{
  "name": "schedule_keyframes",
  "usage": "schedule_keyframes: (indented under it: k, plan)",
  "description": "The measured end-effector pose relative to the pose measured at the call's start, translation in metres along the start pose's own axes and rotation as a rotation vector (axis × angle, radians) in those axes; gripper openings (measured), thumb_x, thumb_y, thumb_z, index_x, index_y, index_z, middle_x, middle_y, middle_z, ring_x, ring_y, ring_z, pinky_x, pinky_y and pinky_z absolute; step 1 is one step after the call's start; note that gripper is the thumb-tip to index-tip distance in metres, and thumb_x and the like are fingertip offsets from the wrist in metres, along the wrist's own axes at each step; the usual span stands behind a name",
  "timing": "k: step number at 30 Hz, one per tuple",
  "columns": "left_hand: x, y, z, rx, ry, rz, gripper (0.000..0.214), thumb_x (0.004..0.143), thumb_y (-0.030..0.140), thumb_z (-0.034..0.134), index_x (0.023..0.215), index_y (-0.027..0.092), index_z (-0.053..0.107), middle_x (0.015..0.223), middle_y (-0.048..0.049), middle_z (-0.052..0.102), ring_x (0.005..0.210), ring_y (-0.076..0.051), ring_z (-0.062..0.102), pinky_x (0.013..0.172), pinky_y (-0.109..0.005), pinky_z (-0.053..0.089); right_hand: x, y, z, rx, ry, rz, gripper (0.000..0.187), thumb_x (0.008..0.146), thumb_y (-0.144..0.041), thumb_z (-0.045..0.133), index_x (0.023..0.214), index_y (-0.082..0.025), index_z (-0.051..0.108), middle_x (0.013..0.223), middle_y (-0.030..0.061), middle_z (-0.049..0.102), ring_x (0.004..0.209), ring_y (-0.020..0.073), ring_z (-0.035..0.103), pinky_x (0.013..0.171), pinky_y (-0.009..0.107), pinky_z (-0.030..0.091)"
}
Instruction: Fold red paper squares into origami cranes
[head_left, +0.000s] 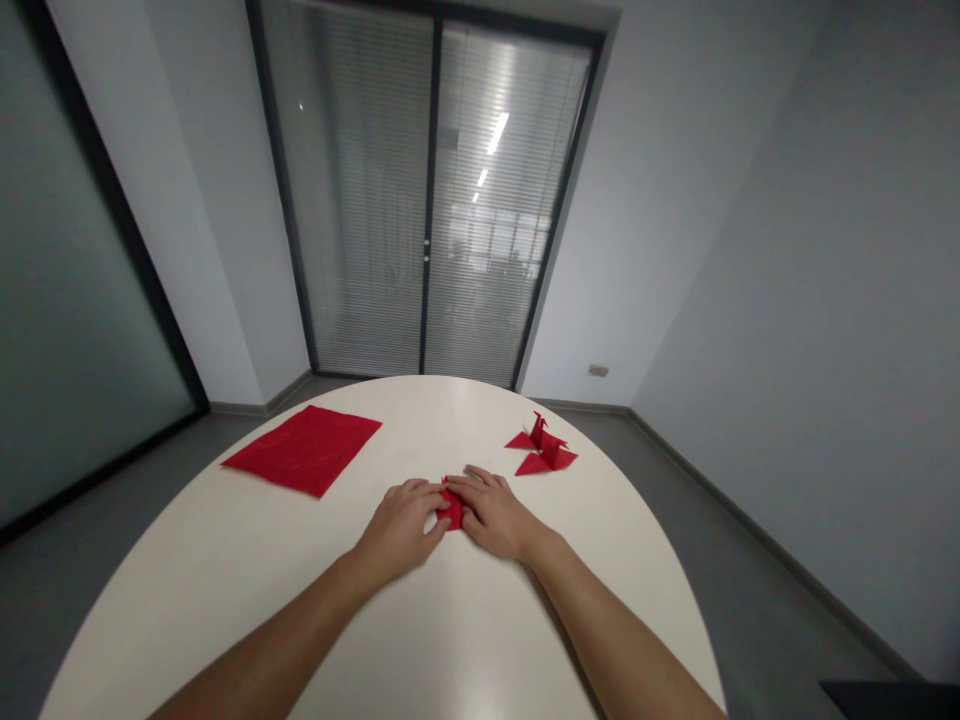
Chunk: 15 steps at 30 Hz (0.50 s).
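A small piece of folded red paper [453,513] lies on the table in front of me, partly covered by my fingers. From its left side my left hand [405,522] grips it, fingers bent over the upper edge and thumb low on the paper. On the other side my right hand [496,510] presses on it with the fingers laid across its top and the thumb against its right edge. The paper's upper part is hidden under the fingertips, so its exact fold cannot be made out.
Two red origami cranes [553,453] stand close together at the right. A larger flat sheet of red paper [306,450] lies at the left. All rest on a white rounded table [442,420], whose far edge curves before a glass door with blinds [480,300].
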<state>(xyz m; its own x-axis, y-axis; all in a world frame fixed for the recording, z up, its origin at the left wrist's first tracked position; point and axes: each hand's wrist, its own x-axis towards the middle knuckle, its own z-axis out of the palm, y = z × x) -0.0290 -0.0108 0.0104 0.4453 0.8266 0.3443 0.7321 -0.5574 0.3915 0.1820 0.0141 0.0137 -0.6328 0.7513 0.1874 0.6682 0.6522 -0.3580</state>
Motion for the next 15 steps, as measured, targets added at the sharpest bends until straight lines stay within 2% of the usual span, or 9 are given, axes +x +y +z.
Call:
schedule_keyframes:
  k: [4,10,13,15]
  plan:
    - [0.000,-0.002,0.002,0.008,0.020,0.018,0.024,0.089,0.019,0.060,0.110,0.023,0.071,0.121,-0.0064,0.072,0.115,-0.027,0.061,0.103,-0.045,0.048,0.004,-0.002,0.001,0.024,0.033,-0.009,0.057,0.089,-0.017,0.049,0.146,-0.018,0.048,0.148,0.0132,0.055,0.146,0.0325,0.038,0.116,0.056,0.033]
    - [-0.003,-0.009,0.006,0.054,-0.005,0.064,0.039,0.088,0.020,0.057,0.126,0.019,0.064,0.141,-0.0092,0.063,0.138,-0.033,0.048,0.118,-0.051,0.038,0.004,0.004,0.010,0.061,0.059,-0.008,0.068,0.088,-0.017,0.049,0.153,-0.010,0.034,0.154,0.0213,0.046,0.148,0.0327,0.035,0.119,0.054,0.032]
    - [-0.004,-0.012,0.006,0.049,-0.028,0.047,0.042,0.089,0.021,0.056,0.132,0.018,0.060,0.146,-0.0101,0.059,0.140,-0.033,0.046,0.118,-0.052,0.037,0.002,0.007,0.012,0.079,0.095,-0.013,0.065,0.087,-0.016,0.051,0.151,-0.011,0.038,0.151,0.0202,0.050,0.147,0.0334,0.036,0.118,0.054,0.033]
    - [-0.004,-0.012,0.006,0.047,-0.033,0.053,0.040,0.090,0.021,0.056,0.130,0.019,0.061,0.146,-0.0103,0.059,0.141,-0.033,0.046,0.118,-0.052,0.038,0.001,0.008,0.011,0.100,0.156,-0.039,0.058,0.084,-0.014,0.055,0.142,-0.014,0.048,0.141,0.0172,0.058,0.140,0.0320,0.045,0.114,0.052,0.037]
